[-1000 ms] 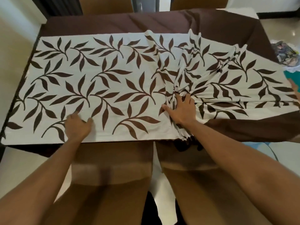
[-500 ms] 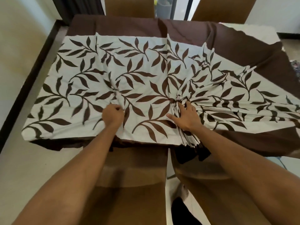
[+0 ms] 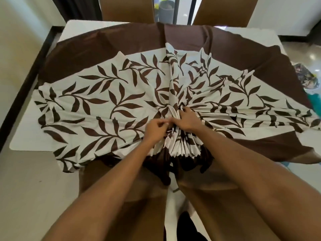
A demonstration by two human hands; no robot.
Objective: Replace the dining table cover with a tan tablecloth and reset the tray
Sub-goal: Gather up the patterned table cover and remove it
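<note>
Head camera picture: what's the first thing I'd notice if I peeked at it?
The big white-and-brown leafy cloth spread over the white table catches the eye first. Near its front edge, the left hand and right hand pinch it into a bunch of pleats.

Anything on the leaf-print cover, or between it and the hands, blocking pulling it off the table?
Nothing visible. Left hand and right hand grip the leaf-print cover's bunched folds directly, and nothing lies on it. Two chair backs stand under its hanging hem at the table's near edge.
</note>
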